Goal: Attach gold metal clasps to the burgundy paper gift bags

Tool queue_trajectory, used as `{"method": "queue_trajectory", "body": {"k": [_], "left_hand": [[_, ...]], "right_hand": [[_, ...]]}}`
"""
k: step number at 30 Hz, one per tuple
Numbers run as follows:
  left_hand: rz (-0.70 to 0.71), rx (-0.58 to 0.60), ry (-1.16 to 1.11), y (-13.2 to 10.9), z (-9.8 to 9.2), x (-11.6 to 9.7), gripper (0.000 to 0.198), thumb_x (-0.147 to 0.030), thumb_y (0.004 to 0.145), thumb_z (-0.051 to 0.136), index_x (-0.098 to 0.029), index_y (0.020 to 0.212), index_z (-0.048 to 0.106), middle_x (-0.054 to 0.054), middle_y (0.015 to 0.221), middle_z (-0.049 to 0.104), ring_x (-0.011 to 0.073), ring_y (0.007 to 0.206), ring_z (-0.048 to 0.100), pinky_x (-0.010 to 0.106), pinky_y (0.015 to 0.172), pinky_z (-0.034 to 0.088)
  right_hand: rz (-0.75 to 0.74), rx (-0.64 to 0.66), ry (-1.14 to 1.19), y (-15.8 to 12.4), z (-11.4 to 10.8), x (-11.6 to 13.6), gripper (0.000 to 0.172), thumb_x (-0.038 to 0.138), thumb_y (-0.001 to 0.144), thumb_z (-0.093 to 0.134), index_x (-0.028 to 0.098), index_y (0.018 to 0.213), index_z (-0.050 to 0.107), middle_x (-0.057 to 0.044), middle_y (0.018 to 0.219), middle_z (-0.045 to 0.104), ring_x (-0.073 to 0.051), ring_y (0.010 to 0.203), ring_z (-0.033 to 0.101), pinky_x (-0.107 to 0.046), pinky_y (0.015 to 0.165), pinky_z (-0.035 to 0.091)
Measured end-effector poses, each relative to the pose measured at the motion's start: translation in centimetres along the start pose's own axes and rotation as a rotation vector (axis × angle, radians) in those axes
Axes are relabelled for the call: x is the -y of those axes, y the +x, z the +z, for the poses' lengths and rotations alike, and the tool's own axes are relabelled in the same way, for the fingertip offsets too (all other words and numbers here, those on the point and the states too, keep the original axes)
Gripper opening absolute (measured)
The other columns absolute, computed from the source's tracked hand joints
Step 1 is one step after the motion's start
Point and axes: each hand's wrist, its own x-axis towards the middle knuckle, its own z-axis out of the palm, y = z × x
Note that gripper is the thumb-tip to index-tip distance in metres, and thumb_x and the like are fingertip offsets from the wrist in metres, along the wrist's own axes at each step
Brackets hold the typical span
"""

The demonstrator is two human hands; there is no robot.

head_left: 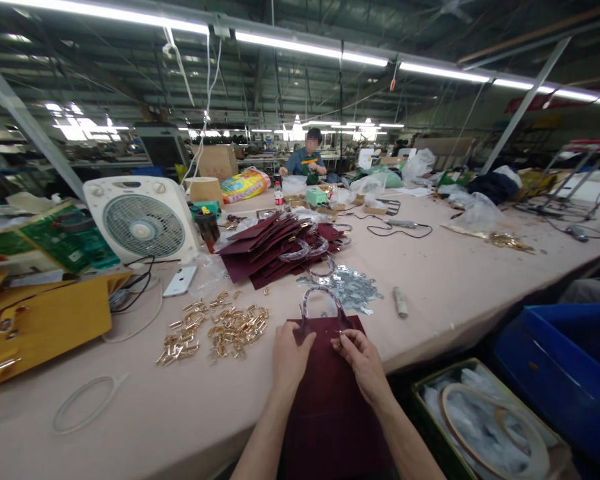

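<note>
A dark maroon bag panel [325, 400] lies in front of me and hangs toward my body past the table edge. Its looped handle [325, 291], wrapped in clear plastic, rises from the top edge. My left hand [293, 353] grips the panel's upper left corner by the handle's left foot, thumb on top. At the handle's right foot, my right hand [361, 359] pinches what looks like a small gold metal fitting [339, 335] against the panel. Just left of my hands are loose gold fittings [237, 330] in a pile. Flat silver metal plates [347, 288] lie beyond the handle.
Behind the plates is a stack of maroon panels [260, 250] with wrapped handles. A fan [143, 223], a phone [180, 281] and yellow panels [55, 333] occupy the left. Right of the table stand a blue bin [555, 353] and a box of plastic scraps [473, 373]. A person [306, 160] sits opposite.
</note>
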Motion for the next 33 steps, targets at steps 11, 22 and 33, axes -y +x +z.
{"method": "queue_trajectory", "body": {"k": [11, 22, 33], "left_hand": [[-0.085, -0.160, -0.286, -0.8, -0.2, 1.1, 0.036, -0.053, 0.101, 0.047, -0.022, 0.102, 0.066, 0.008, 0.106, 0.072, 0.0262, 0.104, 0.065, 0.041, 0.095, 0.049], [0.220, 0.164, -0.225, -1.4, -0.3, 1.4, 0.042, -0.043, 0.104, 0.049, -0.025, 0.138, 0.066, 0.009, 0.120, 0.074, 0.0242, 0.112, 0.066, 0.042, 0.102, 0.053], [0.217, 0.285, -0.295, -1.1, -1.1, 0.9, 0.035, -0.039, 0.093, 0.067, -0.028, 0.125, 0.074, 0.006, 0.101, 0.074, 0.0223, 0.092, 0.068, 0.037, 0.089, 0.055]], "right_hand": [[0.037, -0.030, 0.034, -0.5, 1.5, 1.4, 0.041, 0.050, 0.073, 0.091, 0.018, 0.094, 0.076, -0.004, 0.083, 0.072, -0.016, 0.077, 0.065, -0.027, 0.070, 0.053], [0.209, 0.122, 0.233, 0.4, 3.7, 1.0, 0.039, 0.041, 0.065, 0.097, 0.019, 0.088, 0.075, -0.001, 0.078, 0.068, -0.012, 0.070, 0.061, -0.025, 0.066, 0.050], [0.264, 0.199, 0.191, 0.1, 3.4, 1.8, 0.039, 0.041, 0.067, 0.097, 0.017, 0.089, 0.077, 0.001, 0.078, 0.069, -0.007, 0.064, 0.060, -0.019, 0.065, 0.050]]}}
